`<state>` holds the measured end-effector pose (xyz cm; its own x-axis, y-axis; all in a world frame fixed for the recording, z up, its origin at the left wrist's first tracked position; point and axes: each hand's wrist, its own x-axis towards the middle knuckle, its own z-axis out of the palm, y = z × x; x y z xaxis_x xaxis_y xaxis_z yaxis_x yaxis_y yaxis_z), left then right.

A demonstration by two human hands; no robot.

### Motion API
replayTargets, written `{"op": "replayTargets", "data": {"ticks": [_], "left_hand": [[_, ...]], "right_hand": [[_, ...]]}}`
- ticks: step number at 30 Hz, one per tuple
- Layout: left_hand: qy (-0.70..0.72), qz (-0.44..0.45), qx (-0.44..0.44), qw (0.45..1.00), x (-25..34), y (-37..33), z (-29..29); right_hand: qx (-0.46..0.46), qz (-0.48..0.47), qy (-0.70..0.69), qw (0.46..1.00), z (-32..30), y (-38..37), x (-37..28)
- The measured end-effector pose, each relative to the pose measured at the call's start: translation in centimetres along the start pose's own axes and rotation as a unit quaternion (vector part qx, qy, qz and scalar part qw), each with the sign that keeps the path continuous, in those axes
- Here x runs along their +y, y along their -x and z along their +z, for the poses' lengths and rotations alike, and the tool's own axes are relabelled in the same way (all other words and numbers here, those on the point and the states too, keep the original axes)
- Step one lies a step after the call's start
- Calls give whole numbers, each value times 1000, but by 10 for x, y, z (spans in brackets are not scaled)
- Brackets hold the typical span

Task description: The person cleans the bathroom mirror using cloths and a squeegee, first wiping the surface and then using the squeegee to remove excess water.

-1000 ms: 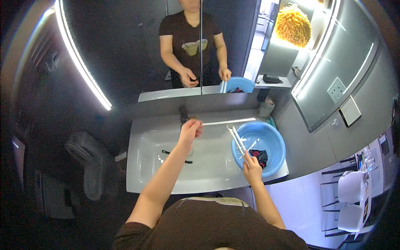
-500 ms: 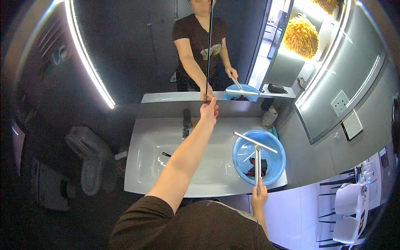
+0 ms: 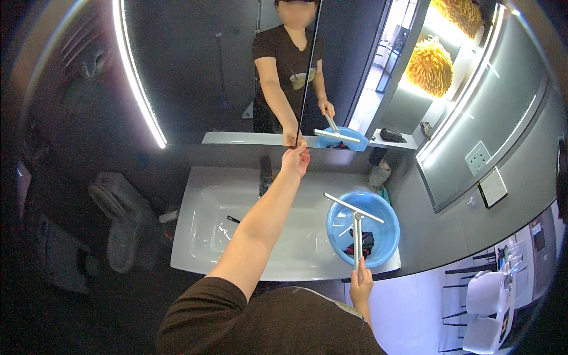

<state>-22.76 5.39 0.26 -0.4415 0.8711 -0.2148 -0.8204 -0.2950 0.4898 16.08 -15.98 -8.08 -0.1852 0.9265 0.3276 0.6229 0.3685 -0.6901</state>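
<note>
My left hand (image 3: 295, 161) reaches forward to the lower edge of the mirror door (image 3: 278, 89). Its thumb lies against the edge by the dark seam and the fingers curl in below it. In my right hand (image 3: 361, 284) is the handle of a silver squeegee (image 3: 357, 239), its long blade raised and slanting over a blue basin (image 3: 393, 222). A dark cloth with red parts (image 3: 368, 241) lies inside the basin, partly hidden by the squeegee handle. The basin stands at the right end of the white sink (image 3: 184, 236).
A black faucet (image 3: 265, 177) rises behind the sink, left of my left forearm. A small dark-handled item (image 3: 234, 219) lies in the bowl. At the back right corner stands a pale textured container (image 3: 379, 176). To the left is a toilet (image 3: 127, 231); white chairs (image 3: 485, 293) show at right.
The squeegee and my right hand have shifted slightly left and down in the picture. The mirror seam leans more to the right at its top. My left hand stays at the mirror's lower edge.
</note>
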Motion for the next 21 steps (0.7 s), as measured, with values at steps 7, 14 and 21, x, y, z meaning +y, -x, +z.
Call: {"op": "replayTargets", "data": {"ticks": [7,14,21], "left_hand": [[75,12,24,997,-11,4,3],[67,4,21,998,-10,-6,-2],[23,-1,28,999,-14,-1,1]], "right_hand": [[-24,14,-15,1000,2,-2,0],[-11,-15,-16,1000,0,-11,-12],[-2,-19,-26,999,0,-10,-13]]}}
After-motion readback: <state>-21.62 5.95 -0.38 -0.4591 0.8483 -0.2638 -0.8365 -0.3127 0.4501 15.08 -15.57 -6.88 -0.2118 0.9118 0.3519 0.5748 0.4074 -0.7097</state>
